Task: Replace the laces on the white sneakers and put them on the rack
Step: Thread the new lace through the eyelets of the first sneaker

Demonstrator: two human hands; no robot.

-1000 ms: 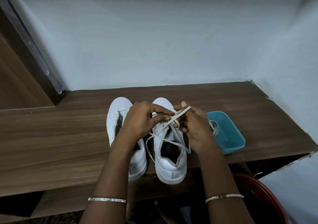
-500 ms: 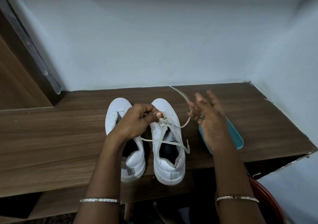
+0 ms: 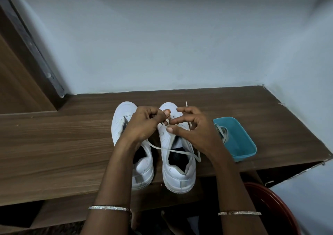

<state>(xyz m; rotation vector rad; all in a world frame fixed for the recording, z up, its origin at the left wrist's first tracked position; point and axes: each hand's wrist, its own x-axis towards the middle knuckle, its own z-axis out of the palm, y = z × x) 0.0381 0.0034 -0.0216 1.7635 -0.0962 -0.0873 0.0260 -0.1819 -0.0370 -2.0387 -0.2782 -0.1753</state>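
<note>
Wooden ledge (image 3: pixel 54 144): long, set into a wall corner, and carries everything below. Red tub (image 3: pixel 281 207): partly seen below the ledge's front edge, towards its right end. Pair of white sneakers, toes to the back wall and heels overhanging the front edge: unlaced sneaker (image 3: pixel 124 119) to the left, its eyelets apparently bare; worked sneaker (image 3: pixel 178 173) just beside it, nearer the right end. Teal tray (image 3: pixel 241 144): near the front right corner, holds spare laces (image 3: pixel 222 132). Left hand (image 3: pixel 144 124): fingers curled, pinching the lace (image 3: pixel 173 150) over the worked sneaker's eyelets. Right hand (image 3: pixel 196 133): thumb and forefinger closing on the same lace, other fingers spread. Lace: one end trails across the shoe's opening, the other tip (image 3: pixel 186 103) points towards the back wall. Step judged in hand: threading the worked sneaker, lower eyelets. Next move calls for feeding a tip through the following eyelet and drawing it snug; the second shoe and the rack, not identifiable here, remain.
</note>
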